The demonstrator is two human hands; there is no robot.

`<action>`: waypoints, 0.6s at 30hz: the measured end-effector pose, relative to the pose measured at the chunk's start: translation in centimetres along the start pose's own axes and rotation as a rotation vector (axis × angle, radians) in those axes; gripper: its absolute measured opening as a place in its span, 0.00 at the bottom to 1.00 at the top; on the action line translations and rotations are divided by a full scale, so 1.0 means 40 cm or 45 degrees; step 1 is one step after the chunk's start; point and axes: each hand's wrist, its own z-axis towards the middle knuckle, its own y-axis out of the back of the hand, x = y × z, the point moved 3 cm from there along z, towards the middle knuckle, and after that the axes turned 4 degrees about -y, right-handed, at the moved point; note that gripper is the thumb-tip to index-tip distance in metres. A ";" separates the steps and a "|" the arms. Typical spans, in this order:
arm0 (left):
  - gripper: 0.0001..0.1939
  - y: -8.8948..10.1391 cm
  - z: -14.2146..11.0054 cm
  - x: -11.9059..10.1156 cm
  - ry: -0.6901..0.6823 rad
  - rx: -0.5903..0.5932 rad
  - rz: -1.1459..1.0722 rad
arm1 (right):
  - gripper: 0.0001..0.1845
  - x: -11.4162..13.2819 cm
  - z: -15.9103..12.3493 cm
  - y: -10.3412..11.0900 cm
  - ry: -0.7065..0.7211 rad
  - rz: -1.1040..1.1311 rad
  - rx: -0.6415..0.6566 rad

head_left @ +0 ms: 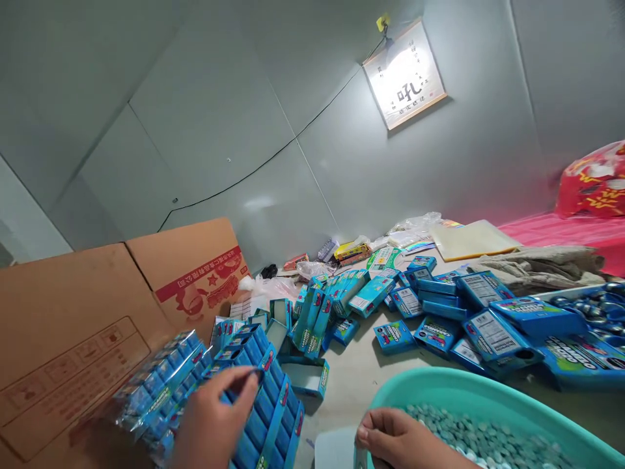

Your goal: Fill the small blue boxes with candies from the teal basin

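Grey panels (234,98) wall the room, with a lit scroll (405,98) hung at a slant and a thin cable (273,158) sagging across them. Below lies a pale table (361,368), crowded with blue boxes (393,337) that point every which way.

At the front, left of centre, sits the stack (258,426), blue trays filled with small packs. Its printed strips have their long axis running from the bottom edge up and a little to the right, away from the person. Just left of it a wrapped pack (163,378) leans beside the open carton (73,326), its rows sloping up to the right.

The left hand (209,417) is over the stack, blurred, thumb and forefinger curled toward each other with a narrow gap; whether they grip anything I cannot tell. The right hand (400,440) is at the near left rim of a green basin (439,378) of small pale candies (488,433), fingertips drawn close together; what they may hold is unclear. Between the stack and the basin lies a whitish, flat thing (334,449). Behind the stack, an open tray (325,379) lies with its long side across the view.
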 end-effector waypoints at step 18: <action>0.15 -0.006 0.381 0.181 0.624 1.293 0.582 | 0.19 0.057 -0.061 -0.008 -0.138 -0.034 0.081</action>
